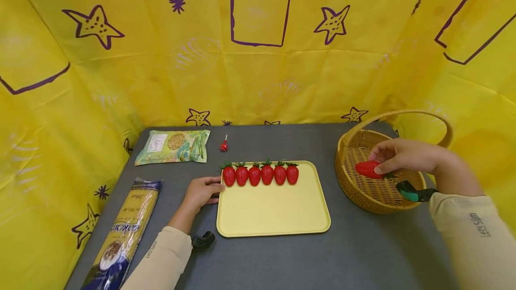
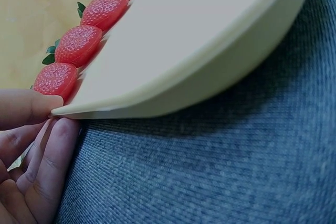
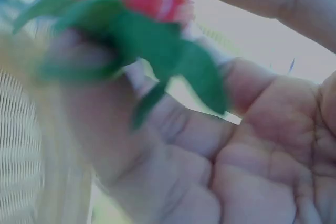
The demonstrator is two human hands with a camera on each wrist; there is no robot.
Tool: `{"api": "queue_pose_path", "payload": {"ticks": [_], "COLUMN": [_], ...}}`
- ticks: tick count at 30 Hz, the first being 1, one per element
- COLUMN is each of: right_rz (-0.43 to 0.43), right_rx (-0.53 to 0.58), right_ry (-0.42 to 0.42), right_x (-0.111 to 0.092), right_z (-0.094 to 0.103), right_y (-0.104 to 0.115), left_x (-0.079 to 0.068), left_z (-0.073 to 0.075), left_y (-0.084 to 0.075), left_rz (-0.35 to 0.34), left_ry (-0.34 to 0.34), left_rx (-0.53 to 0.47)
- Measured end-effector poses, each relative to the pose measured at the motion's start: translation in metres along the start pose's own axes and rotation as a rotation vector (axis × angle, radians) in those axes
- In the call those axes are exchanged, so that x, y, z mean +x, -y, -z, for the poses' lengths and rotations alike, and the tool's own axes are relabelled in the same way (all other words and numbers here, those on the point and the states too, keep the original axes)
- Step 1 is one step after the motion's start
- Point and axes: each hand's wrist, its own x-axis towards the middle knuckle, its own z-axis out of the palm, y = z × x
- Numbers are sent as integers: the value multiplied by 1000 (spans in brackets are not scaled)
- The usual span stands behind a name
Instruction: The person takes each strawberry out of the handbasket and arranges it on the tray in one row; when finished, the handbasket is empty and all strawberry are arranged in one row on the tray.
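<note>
My left hand [image 1: 203, 192] pinches the left rim of a pale yellow tray [image 1: 274, 214], thumb above and fingers beneath, as the left wrist view shows. Along the tray's far edge lies a row of several red strawberries [image 1: 254, 175], their green leaves pointing away. Over a round wicker basket [image 1: 346, 178] with a tall handle, my right hand [image 1: 397, 155] holds another strawberry [image 1: 367, 169] between thumb and fingers. In the right wrist view that strawberry's green leaves [image 3: 152, 43] show large and blurred, with the basket's weave [image 3: 18, 135] at the left.
At the back left lies a green and yellow packet [image 1: 173, 147]. A red lollipop [image 1: 223, 146] is near it, behind the tray. A long pasta packet [image 1: 125, 236] lies along the table's left side. Yellow patterned cloth [image 1: 258, 79] hangs around the grey table [image 1: 282, 263].
</note>
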Motion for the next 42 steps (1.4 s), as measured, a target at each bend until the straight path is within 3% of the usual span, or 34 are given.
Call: {"api": "queue_pose_path", "payload": {"ticks": [5,11,16,32,38,42], "right_rz": [97,74,35,-109,-93,-138], "right_rx": [-28,46,117,308,262,200], "right_ry": [-71,-87,-100,-318,-381,-460], "right_x": [20,56,81,129,142,152], "right_z": [-32,-62,-75,-112,-119,-124], "right_y": [31,39,36,7,-1,-3], "left_x": [0,2,3,1,1,2], "left_z": [1,-1,-2,0,-1,-1], "left_y": [1,3,4,1,1,1], "left_rz": [2,9,13,15,21,23], "left_ry": [-9,-12,-16,-17,-22,-25], "left_rx": [4,13,20,30,23,23]}}
